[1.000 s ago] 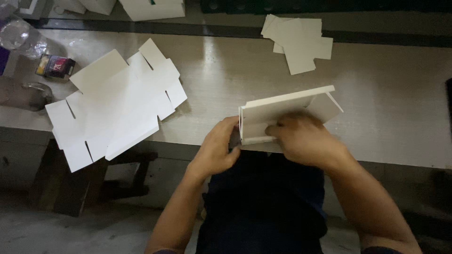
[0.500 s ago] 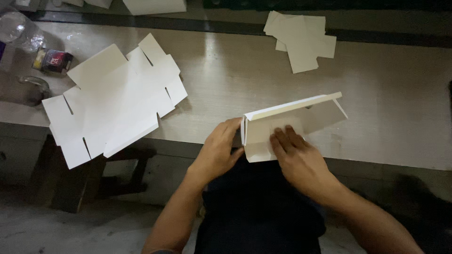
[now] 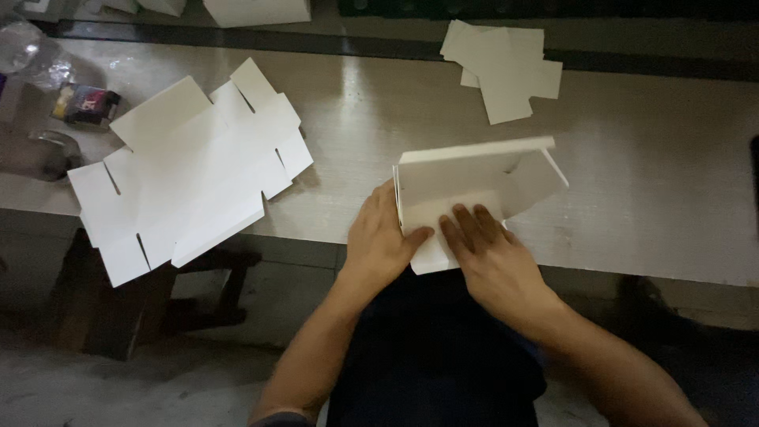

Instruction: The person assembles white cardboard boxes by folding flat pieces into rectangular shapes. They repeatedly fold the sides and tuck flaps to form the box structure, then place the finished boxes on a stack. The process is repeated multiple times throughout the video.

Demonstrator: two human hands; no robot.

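Flattened now, right hand [image 3: 492, 255] presses smooth white cardboard box [image 3: 474, 186].

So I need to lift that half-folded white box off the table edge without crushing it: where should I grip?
Probably the half-folded box by its left folded corner, coming from the near side where the left hand wraps it. The right flap stands loose; the right hand lies flat on the base.

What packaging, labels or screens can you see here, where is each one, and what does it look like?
Half-folded box: table's near edge, white card, under left hand and right hand.
Flat box blanks: left, white, notched, overhanging the edge.
Small card pieces: far right, white pile.
Small packet: far left, dark with multicoloured label.
No screens.
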